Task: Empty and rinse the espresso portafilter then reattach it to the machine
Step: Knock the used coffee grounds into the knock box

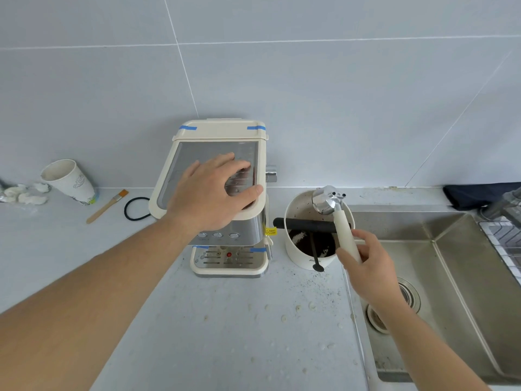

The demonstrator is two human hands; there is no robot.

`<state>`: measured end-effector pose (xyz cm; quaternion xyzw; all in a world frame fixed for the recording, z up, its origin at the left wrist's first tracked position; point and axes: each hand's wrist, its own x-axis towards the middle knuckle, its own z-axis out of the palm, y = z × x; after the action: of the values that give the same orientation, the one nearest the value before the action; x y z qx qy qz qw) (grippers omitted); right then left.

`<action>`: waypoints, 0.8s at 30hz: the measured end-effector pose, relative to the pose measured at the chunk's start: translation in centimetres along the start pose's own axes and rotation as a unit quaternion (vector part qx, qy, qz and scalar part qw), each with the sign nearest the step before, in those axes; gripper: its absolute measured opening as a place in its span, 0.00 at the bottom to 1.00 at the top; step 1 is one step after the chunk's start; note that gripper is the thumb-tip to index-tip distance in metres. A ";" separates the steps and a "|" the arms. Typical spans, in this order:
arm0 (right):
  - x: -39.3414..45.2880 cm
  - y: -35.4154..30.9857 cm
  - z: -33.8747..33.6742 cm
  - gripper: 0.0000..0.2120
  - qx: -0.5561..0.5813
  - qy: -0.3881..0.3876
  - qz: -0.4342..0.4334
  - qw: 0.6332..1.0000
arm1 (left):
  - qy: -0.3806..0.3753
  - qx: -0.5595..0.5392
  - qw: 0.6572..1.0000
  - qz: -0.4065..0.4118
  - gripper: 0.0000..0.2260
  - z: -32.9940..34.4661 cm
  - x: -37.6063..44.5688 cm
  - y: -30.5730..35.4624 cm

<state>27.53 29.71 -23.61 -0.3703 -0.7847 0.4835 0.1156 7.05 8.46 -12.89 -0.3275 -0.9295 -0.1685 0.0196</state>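
The cream and steel espresso machine (180,162) stands at the back of the counter. My left hand (215,190) rests flat on its top plate, fingers spread. My right hand (366,266) grips the cream handle of the portafilter (328,200). Its metal head is turned upside down over the white knock box (296,255). The head hangs above the box's black bar, apart from it. Dark coffee grounds lie inside the box.
A steel sink (451,266) with a drain lies to the right, a rack at its far edge. On the left counter stand a paper cup (69,180), a small brush (107,206) and a black band (135,208). Grounds and crumbs speckle the counter.
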 end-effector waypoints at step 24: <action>-7.5 -7.1 1.0 0.24 0.584 -0.152 0.159 0.781 | -0.017 0.023 0.999 0.043 0.28 0.5 -0.3 -0.7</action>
<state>28.94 22.00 -16.77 -0.2728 -0.2897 0.9107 0.1105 6.90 7.96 -13.57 -0.3690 -0.9185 -0.1409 0.0188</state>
